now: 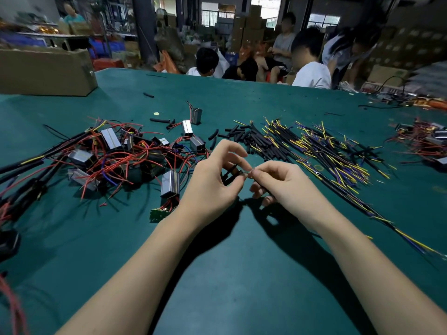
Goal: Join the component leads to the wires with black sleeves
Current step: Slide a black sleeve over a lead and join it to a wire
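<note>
My left hand (212, 180) and my right hand (283, 182) meet fingertip to fingertip above the green table (242, 262). The left hand pinches a small dark component (231, 171) with black leads; the right hand pinches a thin wire end against it. A black-sleeved cable (362, 209) with yellow and blue cores trails from the right hand toward the table's right edge. A pile of silver components with red leads (116, 153) lies to the left. Loose black sleeves (251, 139) lie beyond my hands.
A spread of black-sleeved wires with yellow and blue ends (326, 151) covers the right side. A cardboard box (46, 71) stands at the back left. Another pile of red-wired parts (425, 141) sits far right. Several people sit beyond the table's far edge.
</note>
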Tool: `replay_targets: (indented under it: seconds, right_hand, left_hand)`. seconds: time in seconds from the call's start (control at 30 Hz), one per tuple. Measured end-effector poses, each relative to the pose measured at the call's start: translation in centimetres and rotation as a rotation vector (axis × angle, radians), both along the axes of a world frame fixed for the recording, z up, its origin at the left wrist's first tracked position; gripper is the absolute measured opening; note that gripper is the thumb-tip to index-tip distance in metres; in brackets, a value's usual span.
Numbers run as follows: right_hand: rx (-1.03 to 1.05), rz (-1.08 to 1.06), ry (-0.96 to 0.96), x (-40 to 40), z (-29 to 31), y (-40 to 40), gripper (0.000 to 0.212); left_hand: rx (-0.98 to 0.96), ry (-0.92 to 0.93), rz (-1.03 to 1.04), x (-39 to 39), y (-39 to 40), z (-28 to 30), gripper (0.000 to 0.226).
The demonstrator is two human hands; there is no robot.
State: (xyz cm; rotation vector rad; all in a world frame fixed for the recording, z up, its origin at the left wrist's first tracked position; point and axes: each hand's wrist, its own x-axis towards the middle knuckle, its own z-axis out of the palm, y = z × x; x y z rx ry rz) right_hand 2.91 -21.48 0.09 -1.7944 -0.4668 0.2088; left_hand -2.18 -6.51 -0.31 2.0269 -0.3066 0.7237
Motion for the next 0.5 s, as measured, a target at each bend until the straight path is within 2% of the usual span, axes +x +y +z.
replay_targets:
  seconds: [0.33,0.5]
  right_hand:
    - [0.038,-0.019,-0.017,-0.21,-0.09,0.19,0.006]
    - [0.025,-0.018,-0.046,-0.1,0.03,0.06,0.01]
  left_hand:
    - [0.007,0.054,-0.057,0.01,0.34,0.17,0.023]
    - [-0.042,0.084,0.048,0.04,0.44,0.06,0.029]
